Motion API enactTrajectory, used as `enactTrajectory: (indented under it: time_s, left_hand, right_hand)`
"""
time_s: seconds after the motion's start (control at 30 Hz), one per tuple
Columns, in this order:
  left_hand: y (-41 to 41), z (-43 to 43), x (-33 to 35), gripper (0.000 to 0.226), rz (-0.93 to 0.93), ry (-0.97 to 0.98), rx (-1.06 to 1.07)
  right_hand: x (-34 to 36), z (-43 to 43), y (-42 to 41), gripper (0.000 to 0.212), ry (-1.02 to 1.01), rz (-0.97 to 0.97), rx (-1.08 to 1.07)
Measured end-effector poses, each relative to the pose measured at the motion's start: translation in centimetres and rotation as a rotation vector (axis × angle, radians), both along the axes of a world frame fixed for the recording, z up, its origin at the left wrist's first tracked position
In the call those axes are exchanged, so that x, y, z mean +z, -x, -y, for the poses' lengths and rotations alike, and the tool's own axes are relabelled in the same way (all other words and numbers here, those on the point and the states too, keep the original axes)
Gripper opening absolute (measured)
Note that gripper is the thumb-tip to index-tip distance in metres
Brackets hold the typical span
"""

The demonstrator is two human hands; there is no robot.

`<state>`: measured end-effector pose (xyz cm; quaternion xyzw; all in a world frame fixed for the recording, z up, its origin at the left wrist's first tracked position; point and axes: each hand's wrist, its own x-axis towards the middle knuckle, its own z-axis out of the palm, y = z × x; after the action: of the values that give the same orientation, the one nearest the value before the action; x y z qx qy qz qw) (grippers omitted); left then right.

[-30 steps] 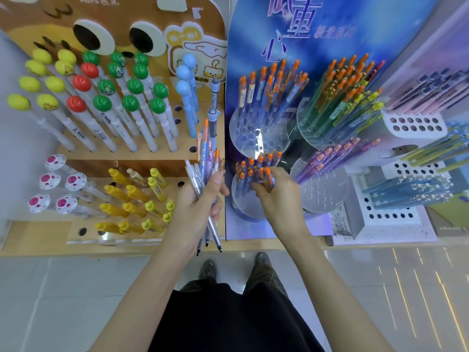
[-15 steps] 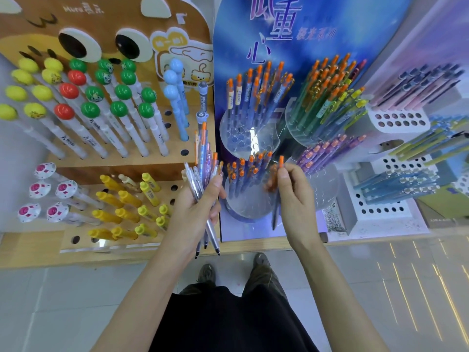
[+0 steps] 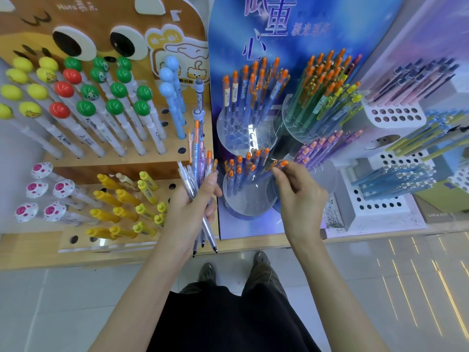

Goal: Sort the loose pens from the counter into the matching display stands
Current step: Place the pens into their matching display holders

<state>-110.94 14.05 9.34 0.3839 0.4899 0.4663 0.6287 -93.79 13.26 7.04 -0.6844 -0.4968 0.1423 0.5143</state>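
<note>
Several blue, clear and orange-tipped plastic pens [image 3: 199,171] sit bundled just left of the clear round acrylic stand [image 3: 243,203], left hand [image 3: 190,212] fingers curled round them. Above its right rim, right hand [image 3: 302,199] fingers pinch one orange-capped blue pen [image 3: 283,163], probably for a matching hole.

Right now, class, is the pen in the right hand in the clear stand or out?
Cannot tell. The right hand pinches the orange-capped pen at the lower clear stand; its tip is hidden.

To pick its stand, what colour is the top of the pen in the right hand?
Orange, clearest in the head view: the right hand pinches the pen.
</note>
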Motion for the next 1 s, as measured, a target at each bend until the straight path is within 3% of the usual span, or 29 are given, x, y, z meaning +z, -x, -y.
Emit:
enactTrajectory:
  time_s: [0.47, 0.77, 1.0]
  left_hand:
    - [0.4, -0.2, 0.2, 0.018, -0.002, -0.018, -0.028]
    - [0.6, -0.4, 0.2, 0.017, -0.016, -0.024, -0.024]
    - [0.1, -0.1, 0.0, 0.013, -0.018, -0.008, -0.020]
  right_hand:
    - [0.1, -1.9, 1.2, 0.011, -0.079, 0.229, 0.138]
    - [-0.1, -2.2, 0.6, 0.016, 0.002, 0.045, 0.129]
    - [-0.4, -2.3, -0.2, 0.016, 0.009, 0.154, 0.160]
